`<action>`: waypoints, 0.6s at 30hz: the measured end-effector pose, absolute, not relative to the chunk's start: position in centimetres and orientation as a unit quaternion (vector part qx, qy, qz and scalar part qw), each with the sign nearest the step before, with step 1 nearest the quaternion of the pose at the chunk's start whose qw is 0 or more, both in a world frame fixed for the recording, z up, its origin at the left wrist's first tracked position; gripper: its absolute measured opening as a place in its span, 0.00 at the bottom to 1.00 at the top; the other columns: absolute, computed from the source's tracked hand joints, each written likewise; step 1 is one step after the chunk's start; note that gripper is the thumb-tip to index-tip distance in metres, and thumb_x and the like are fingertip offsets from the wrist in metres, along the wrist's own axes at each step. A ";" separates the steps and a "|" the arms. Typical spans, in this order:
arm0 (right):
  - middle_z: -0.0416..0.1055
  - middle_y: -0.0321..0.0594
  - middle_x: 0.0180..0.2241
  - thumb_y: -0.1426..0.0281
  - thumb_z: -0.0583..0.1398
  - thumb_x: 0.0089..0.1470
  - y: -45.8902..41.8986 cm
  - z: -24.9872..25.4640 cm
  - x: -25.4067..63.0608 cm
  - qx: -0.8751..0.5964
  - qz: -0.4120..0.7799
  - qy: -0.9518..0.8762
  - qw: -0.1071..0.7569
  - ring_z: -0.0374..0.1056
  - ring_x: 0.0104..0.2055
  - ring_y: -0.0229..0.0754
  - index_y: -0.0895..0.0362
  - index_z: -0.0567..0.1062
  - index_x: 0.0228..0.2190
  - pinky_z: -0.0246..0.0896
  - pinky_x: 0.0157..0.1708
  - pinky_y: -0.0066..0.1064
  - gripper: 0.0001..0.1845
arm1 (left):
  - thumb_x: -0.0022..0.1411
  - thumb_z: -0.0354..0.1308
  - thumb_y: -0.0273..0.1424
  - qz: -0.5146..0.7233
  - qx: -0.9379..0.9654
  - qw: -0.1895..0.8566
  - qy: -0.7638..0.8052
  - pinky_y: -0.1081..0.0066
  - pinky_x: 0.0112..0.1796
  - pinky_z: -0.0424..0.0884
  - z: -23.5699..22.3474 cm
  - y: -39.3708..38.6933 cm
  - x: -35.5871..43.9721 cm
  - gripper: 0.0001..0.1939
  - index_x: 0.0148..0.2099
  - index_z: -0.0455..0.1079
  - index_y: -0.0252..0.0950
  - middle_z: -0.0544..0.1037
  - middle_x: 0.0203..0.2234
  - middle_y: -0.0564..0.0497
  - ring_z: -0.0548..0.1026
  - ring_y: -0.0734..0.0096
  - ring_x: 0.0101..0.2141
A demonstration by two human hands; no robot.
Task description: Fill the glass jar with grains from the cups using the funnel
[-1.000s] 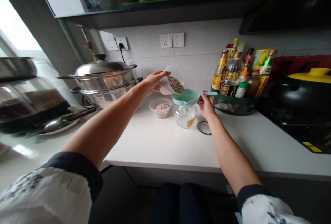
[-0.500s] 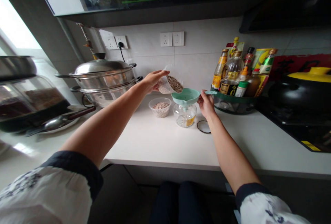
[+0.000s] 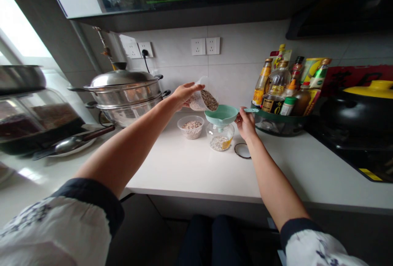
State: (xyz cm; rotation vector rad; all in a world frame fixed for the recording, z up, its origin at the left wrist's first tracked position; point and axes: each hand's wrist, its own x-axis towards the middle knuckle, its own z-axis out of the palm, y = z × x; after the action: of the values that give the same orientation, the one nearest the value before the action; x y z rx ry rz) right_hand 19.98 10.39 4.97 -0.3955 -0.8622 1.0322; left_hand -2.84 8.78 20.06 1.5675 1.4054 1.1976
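My left hand [image 3: 186,95] is closed on a clear plastic bowl [image 3: 198,101], tipped to the right. Brownish grains or seeds [image 3: 210,100] lie at its lowered rim, just above the left edge of a mint-green funnel [image 3: 221,115]. The funnel sits in the mouth of a clear jar [image 3: 220,137], which has some pale flakes at its bottom and a yellow label. My right hand [image 3: 245,122] grips the funnel's handle on the right side. Left of the jar stands another clear bowl [image 3: 190,128] of pale, speckled flakes. A round, dark-rimmed lid [image 3: 243,151] lies to the jar's right.
A stacked steel steamer [image 3: 125,94] and a ladle [image 3: 68,144] on a plate are at the left. Bottles in a dark green rack [image 3: 278,125] stand at the back right, beside a black pot with a yellow lid [image 3: 370,89]. A cabinet [image 3: 190,16] overhangs the counter.
The left bowl looks tipped slightly more toward the funnel, and more pale flakes show in the jar. My right hand keeps its place on the funnel handle. The view has shifted slightly.
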 end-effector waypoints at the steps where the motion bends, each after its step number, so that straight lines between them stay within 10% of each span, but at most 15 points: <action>1: 0.62 0.25 0.20 0.60 0.69 0.39 10.4 5.0 20.0 -0.180 0.476 -0.396 0.764 0.60 0.23 0.30 0.51 0.68 0.29 0.56 0.22 0.23 0.18 | 0.46 0.66 0.46 0.464 0.605 0.351 0.544 0.60 0.39 0.73 20.0 8.8 -2.8 0.37 0.58 0.66 0.42 0.76 0.47 0.43 0.77 0.54 0.41; 18: 0.62 0.25 0.20 0.59 0.69 0.37 10.0 5.2 19.8 -0.189 0.473 -0.391 0.767 0.60 0.22 0.30 0.51 0.68 0.29 0.56 0.22 0.23 0.20 | 0.46 0.68 0.45 0.464 0.597 0.354 0.550 0.60 0.44 0.71 20.3 8.4 -2.6 0.42 0.62 0.62 0.42 0.76 0.48 0.42 0.76 0.53 0.45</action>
State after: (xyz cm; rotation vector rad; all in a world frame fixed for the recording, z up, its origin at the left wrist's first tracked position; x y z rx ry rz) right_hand 19.76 9.97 5.21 -0.4107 -0.8487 1.0261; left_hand -2.63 8.39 20.35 1.5435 1.4227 1.2010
